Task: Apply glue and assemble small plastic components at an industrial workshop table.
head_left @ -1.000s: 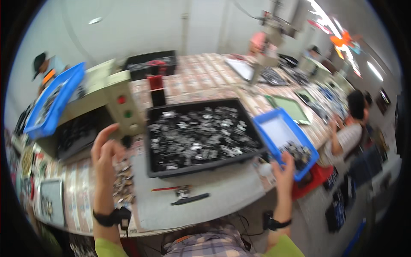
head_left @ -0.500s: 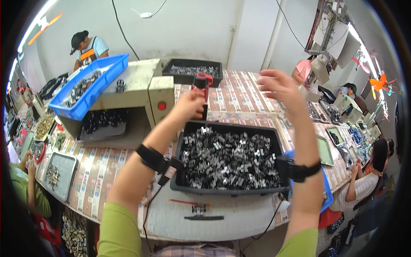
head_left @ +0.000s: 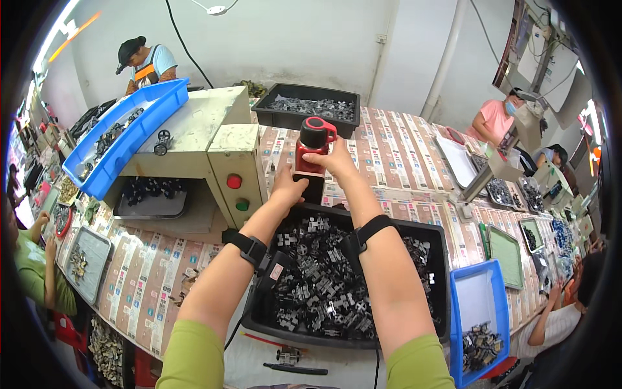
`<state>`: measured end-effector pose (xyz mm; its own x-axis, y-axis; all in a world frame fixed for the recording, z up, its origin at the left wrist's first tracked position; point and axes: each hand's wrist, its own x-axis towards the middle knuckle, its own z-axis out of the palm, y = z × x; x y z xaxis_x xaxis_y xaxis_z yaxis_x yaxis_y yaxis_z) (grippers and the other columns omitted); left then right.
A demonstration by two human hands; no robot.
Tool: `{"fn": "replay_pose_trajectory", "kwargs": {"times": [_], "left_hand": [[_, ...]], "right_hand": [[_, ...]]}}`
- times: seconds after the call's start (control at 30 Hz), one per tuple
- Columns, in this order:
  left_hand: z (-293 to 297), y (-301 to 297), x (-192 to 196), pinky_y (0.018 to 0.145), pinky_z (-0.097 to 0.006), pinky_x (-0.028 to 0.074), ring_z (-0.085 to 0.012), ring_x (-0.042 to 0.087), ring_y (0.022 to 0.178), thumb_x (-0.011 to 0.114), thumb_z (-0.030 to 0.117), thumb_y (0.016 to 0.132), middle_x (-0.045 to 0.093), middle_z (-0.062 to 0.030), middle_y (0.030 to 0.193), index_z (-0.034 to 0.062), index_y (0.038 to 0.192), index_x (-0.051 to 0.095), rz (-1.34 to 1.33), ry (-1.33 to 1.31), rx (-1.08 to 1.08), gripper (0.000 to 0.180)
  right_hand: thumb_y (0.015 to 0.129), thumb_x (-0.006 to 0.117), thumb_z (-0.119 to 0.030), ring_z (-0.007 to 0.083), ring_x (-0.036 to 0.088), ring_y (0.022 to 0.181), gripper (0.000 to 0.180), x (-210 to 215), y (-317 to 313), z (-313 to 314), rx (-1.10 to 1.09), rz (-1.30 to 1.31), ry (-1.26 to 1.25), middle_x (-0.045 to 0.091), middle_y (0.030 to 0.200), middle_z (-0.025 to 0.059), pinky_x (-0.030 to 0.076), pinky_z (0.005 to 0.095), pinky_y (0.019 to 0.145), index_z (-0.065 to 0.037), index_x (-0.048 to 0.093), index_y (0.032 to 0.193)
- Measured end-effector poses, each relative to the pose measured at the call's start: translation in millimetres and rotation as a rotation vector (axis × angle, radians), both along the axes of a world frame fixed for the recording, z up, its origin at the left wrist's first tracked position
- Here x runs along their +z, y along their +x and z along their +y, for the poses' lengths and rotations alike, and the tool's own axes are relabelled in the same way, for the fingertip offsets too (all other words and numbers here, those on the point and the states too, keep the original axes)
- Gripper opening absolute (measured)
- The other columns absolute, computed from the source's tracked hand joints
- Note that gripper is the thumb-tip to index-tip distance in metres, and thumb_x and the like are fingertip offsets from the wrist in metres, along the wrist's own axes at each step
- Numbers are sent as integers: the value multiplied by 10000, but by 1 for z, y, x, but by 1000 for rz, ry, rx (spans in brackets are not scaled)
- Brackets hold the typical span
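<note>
A red insulated bottle (head_left: 302,153) with a black lid stands beyond the near black bin (head_left: 350,338). My right hand (head_left: 338,159) is closed round the bottle's right side, thumb across its front. Against the bottle's lower front is a dark, flat, rectangular thing (head_left: 313,188), phone-like in shape. My left hand (head_left: 287,186) grips its left edge, the thumb on its face and the other fingers partly hidden. Below my forearms, the bin holds a heap of small black and silver metal parts (head_left: 317,279). Both wrists wear black straps with small boxes.
A cream machine (head_left: 234,152) with red and green buttons stands left, a blue tray (head_left: 123,146) on top. Another black bin (head_left: 304,120) lies behind. A blue tray (head_left: 483,292) sits right. A rod-like black tool (head_left: 295,369) lies in front. Co-workers sit on both sides.
My right hand has come down from the raised position at right and taken hold of the bottle. My left hand has moved lower, to the dark rectangular thing. The view has shifted.
</note>
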<state>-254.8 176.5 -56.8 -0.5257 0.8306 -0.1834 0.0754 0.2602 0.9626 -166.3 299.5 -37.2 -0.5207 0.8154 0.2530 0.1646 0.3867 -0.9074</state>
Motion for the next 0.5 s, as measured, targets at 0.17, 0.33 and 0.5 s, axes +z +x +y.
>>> {"fn": "replay_pose_trajectory", "kwargs": {"times": [0.17, 0.33, 0.5], "left_hand": [[8, -6, -20, 508, -249, 460, -162, 566, 768, 602, 186, 772, 490, -106, 1032, 18, 1207, 335, 86, 62, 4, 537], [8, -11, -29, 501, -242, 454, -150, 575, 683, 595, 223, 800, 496, -55, 831, 34, 997, 412, 61, 104, -52, 329], [15, -21, -34, 494, -222, 444, -130, 577, 609, 591, 223, 806, 498, -36, 777, 33, 896, 458, 9, 143, -64, 248]], "right_hand": [[436, 803, -286, 335, 546, 950, 893, -9, -16, -13, -90, 24, 174, 547, 997, 216, 433, 352, 822, 67, 341, 1115], [429, 807, -259, 343, 540, 940, 829, -19, -18, -6, -100, 37, 242, 533, 1001, 216, 439, 365, 805, 52, 372, 1062], [449, 719, -319, 331, 569, 872, 760, -13, -18, -8, -200, -78, 220, 559, 943, 199, 465, 371, 735, 42, 401, 1038]]}}
